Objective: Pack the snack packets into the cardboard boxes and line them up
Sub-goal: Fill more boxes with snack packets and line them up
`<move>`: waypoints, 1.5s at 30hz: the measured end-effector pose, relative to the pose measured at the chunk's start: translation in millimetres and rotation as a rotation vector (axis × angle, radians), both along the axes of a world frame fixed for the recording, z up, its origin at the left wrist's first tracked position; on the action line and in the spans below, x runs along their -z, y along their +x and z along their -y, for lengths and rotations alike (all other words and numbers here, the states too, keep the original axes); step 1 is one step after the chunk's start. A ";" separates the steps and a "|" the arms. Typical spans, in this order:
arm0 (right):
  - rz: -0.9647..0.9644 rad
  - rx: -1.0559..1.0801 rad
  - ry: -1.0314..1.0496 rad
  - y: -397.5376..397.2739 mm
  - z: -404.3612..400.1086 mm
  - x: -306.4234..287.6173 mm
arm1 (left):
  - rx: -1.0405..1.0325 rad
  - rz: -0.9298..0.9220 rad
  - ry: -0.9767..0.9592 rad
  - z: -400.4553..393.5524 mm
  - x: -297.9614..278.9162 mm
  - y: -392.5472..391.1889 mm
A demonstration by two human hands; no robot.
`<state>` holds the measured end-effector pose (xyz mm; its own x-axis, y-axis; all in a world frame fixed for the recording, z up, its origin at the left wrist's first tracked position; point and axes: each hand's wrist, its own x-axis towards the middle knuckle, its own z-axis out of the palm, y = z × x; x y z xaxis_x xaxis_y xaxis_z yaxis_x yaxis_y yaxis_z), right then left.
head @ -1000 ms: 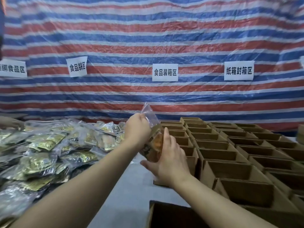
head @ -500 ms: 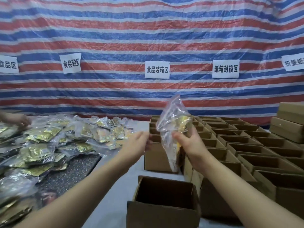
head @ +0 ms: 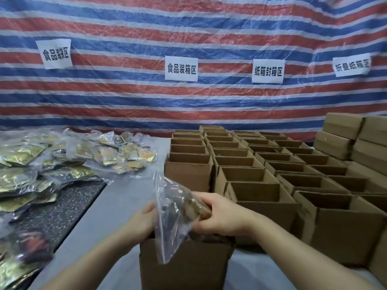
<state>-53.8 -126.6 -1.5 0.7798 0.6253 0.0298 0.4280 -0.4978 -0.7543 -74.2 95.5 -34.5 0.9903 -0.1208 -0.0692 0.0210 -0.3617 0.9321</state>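
- packing step: both hands lower a clear packet [head: 176,214] into the near box [head: 184,266], which stands on the grey table [head: 100,222] at the bottom centre of the view.
- right hand [head: 222,216]: fingers curled around the packet's filled upper part, clamped on it just above the box mouth.
- left hand [head: 144,220]: at the packet's left edge beside the box rim; its fingers are hidden behind the plastic, so whether they pinch the packet cannot be told.
- packet position: partly over the opening, with a loose clear flap hanging outside down the front wall of the box.
- doing it well, as a judgement: tuck the hanging flap inside first, keep the filled part upright, press down evenly so that the plastic does not snag on the rim, and steady the box so that it does not tip.
- open boxes [head: 261,168]: several rows, touching side by side, to the right and behind; the interiors that show look empty.
- closed boxes [head: 343,139]: stacked at far right; contents hidden.
- heap of packets [head: 62,160]: at left on the table, well apart from the near box.
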 end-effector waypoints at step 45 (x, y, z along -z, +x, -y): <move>0.213 0.142 -0.614 -3.9 9.1 2.7 | -0.102 -0.015 -0.005 7.2 -0.5 36.8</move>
<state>-57.6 -135.8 -4.2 0.8725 0.4692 -0.1363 0.4347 -0.8728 -0.2219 -37.3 88.3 -34.0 0.9963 -0.0196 -0.0841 0.0718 -0.3526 0.9330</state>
